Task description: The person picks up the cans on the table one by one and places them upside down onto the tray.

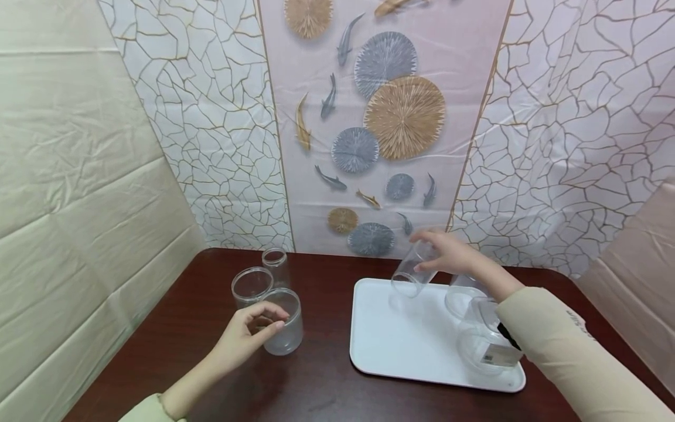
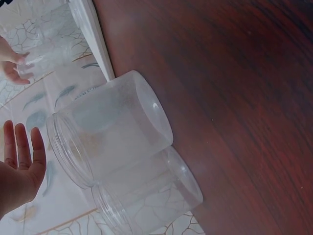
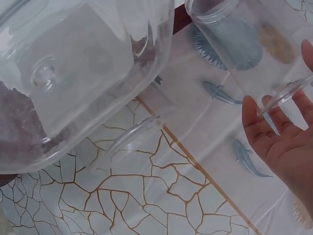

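Note:
My right hand (image 1: 448, 252) grips a clear jar (image 1: 413, 278) near its base, over the far edge of a white tray (image 1: 401, 346). The jar is tilted, its threaded mouth pointing down; in the right wrist view the fingertips lie at the base of the jar (image 3: 239, 49). My left hand (image 1: 245, 337) hovers by the rim of a clear upright jar (image 1: 287, 337) on the table, fingers loosely bent. Two more clear jars, one wide (image 1: 250, 287) and one slim (image 1: 279, 272), stand close behind it. In the left wrist view my left hand (image 2: 22, 176) is beside the jar's mouth.
More clear containers (image 1: 487, 346) stand at the tray's right side, partly hidden by my right forearm. The dark wooden table (image 1: 327, 387) meets a patterned cloth backdrop (image 1: 227, 176) at the back, with pale fabric walls (image 1: 79, 234) at the sides.

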Motion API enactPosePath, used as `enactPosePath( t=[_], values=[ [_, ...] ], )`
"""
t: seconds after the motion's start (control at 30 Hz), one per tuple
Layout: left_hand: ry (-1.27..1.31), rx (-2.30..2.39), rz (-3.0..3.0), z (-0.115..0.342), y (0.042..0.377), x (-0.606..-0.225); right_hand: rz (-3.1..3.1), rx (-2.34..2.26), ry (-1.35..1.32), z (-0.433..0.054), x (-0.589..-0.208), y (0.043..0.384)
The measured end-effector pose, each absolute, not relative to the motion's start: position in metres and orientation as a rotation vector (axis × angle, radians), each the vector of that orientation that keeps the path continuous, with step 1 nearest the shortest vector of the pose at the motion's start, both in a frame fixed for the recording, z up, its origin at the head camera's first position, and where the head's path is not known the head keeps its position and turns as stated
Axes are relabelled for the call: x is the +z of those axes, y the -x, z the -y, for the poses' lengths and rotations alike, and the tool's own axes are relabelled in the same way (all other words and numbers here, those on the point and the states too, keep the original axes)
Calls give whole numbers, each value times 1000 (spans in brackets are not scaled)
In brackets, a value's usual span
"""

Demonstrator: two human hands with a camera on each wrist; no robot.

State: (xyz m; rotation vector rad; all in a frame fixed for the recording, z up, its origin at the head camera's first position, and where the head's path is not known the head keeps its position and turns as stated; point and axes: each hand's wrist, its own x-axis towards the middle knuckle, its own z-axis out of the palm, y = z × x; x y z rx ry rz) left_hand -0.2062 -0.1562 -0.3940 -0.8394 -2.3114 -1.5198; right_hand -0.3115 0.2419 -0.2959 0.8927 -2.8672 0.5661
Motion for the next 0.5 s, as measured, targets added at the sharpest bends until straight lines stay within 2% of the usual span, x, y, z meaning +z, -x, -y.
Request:
enactPosePath(
  t=[0.5],
  values=[
    [864,-1543,2307,155,205,-396,3026,335,-891,-233,-303,320]
  ],
)
